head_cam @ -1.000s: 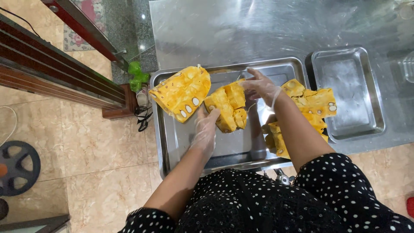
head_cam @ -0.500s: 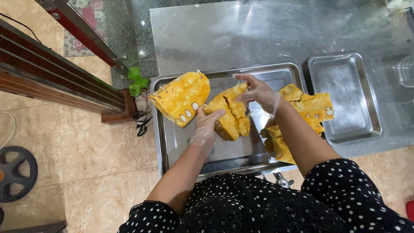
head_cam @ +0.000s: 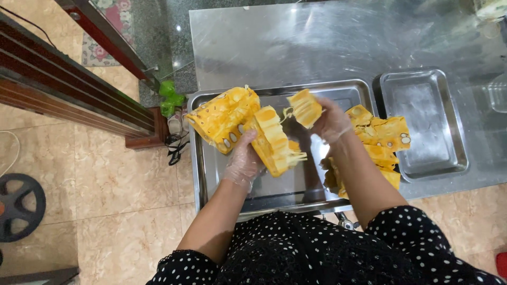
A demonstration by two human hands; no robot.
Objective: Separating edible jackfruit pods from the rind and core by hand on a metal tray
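Observation:
Both my hands wear thin clear gloves over a large steel tray. My left hand grips a yellow jackfruit chunk from below. My right hand holds a smaller torn-off jackfruit piece just above and to the right of it; thin fibres still hang between the two. A big jackfruit wedge with pale seeds lies at the tray's left end. More cut jackfruit pieces are piled at the tray's right end, partly hidden by my right forearm.
A smaller steel tray sits to the right on the steel table. Left of the table is tiled floor with a dark wooden frame, green items, sandals and a black weight plate.
The single chunk held by both hands has been pulled apart: my right hand now holds a small piece away from the larger part in my left hand.

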